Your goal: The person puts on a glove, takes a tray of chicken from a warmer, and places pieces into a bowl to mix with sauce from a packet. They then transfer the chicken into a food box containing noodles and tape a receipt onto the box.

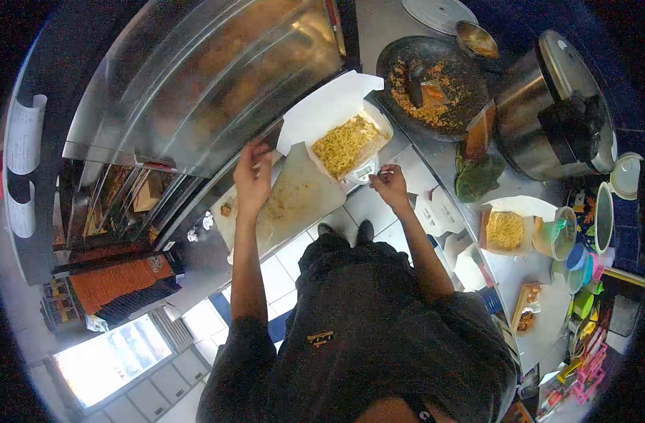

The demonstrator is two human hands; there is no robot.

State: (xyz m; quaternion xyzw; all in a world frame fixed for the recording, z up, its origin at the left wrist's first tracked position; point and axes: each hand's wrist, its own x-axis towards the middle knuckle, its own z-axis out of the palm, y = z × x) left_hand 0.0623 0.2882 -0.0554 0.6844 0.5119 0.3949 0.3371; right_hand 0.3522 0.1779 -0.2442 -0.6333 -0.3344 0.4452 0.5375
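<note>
A white takeaway box (348, 144) of noodles or shredded yellow food stands on a small white digital scale (365, 171), its lid folded back. My right hand (391, 189) is at the scale's front edge, thumb and fingers pinched together; whatever may be between them is too small to make out. To the left of the box, my left hand (253, 180) hovers over the counter's edge near a cutting board (294, 201) scattered with crumbs. Its fingers are loosely bent and apart, slightly blurred, with nothing visible in them.
At the upper right sit a dark round pan (435, 88) of browned bits and a large steel pot (555, 113). A second box of noodles (505, 230) and an opened food box (530, 310) line the right counter. A glass-fronted display case (209, 77) fills the upper left.
</note>
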